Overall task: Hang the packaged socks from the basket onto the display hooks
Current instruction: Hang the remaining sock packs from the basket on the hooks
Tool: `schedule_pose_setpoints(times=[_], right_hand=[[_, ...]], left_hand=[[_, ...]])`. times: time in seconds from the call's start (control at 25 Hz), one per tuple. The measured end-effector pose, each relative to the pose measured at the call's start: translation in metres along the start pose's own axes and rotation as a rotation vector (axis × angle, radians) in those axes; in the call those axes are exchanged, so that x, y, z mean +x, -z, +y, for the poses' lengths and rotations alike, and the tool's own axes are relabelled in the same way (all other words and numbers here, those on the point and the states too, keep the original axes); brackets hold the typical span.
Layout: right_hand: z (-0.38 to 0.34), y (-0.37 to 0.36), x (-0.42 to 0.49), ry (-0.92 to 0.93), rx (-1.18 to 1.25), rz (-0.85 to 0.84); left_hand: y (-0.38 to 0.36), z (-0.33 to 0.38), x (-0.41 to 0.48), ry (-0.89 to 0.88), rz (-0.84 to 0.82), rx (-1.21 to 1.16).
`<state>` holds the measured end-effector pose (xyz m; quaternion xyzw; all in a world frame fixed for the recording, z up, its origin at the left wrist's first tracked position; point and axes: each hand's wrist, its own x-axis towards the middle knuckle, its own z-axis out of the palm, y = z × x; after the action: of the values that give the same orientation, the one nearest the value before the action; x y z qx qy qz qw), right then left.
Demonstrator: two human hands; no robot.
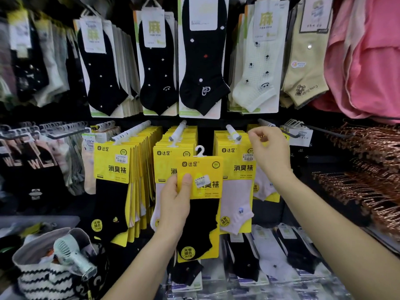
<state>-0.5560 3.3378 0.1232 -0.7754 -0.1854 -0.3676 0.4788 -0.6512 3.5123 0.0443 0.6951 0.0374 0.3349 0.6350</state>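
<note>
The thumb (186, 180) of the left hand (175, 198) lies flat on the yellow card, with the other fingers wrapped behind it. They grip a pack of black socks (200, 204) upright in front of the centre row, just below the rods. The pack's white hanger (200, 150) points up and is free, not yet on anything.

The right hand (270, 152) is raised further right with its fingers (254, 133) curled near the front of the right rows. I cannot tell whether they pinch a card there or hold nothing.

The step in hand looks like placing one pack: it is lifted and being lined up. Next, the hanger has to rise above a display hook (179, 131), clear its tip and slide back along it. The matching black pairs hang on the left row (112, 191), so that rod may be the better target.

The basket (43, 280) sits near left with a small fan (73, 254) on top.
</note>
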Motion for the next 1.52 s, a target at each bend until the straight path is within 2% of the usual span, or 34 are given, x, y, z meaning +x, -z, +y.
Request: schedule_pose_setpoints(times=[0.04,0.12,0.2,0.24,0.32,0.44,0.68,0.92,1.12,1.24,1.36,1.52], right_hand=[[-0.001,0.002,-0.011,0.014,0.094,-0.006],[-0.002,0.002,-0.037,-0.014,0.241,-0.169],[0.000,-0.001,-0.057,-0.104,0.327,-0.338],[0.004,0.000,-0.062,-0.160,0.374,-0.352],[0.011,0.007,-0.060,-0.287,0.429,-0.286],[0.021,0.018,-0.045,-0.370,0.338,-0.213],[0.014,0.011,-0.022,-0.265,0.198,-0.206],[0.025,-0.002,-0.020,-0.240,0.028,-0.195],[0.032,0.005,-0.041,-0.317,0.060,-0.151],[0.047,0.008,-0.089,-0.329,0.102,-0.144],[0.065,-0.005,-0.169,-0.335,0.151,-0.310],[0.090,-0.042,-0.288,-0.446,0.129,-0.701]], left_hand=[[-0.006,0.002,-0.002,0.003,-0.019,-0.010],[-0.019,0.006,-0.004,-0.004,-0.039,-0.029],[-0.032,0.010,-0.006,-0.003,-0.068,-0.034],[-0.039,0.012,-0.007,0.010,-0.090,-0.039],[-0.048,0.013,-0.010,0.036,-0.132,-0.046],[-0.049,0.011,-0.011,0.043,-0.170,-0.006],[-0.047,0.007,-0.012,0.065,-0.177,0.032],[-0.042,-0.002,-0.012,0.102,-0.187,0.072],[-0.024,-0.019,-0.022,0.168,-0.190,0.114],[-0.003,-0.048,-0.046,0.239,-0.177,0.148],[0.020,-0.092,-0.089,0.348,-0.171,0.214],[0.053,-0.158,-0.160,0.545,-0.122,0.305]])
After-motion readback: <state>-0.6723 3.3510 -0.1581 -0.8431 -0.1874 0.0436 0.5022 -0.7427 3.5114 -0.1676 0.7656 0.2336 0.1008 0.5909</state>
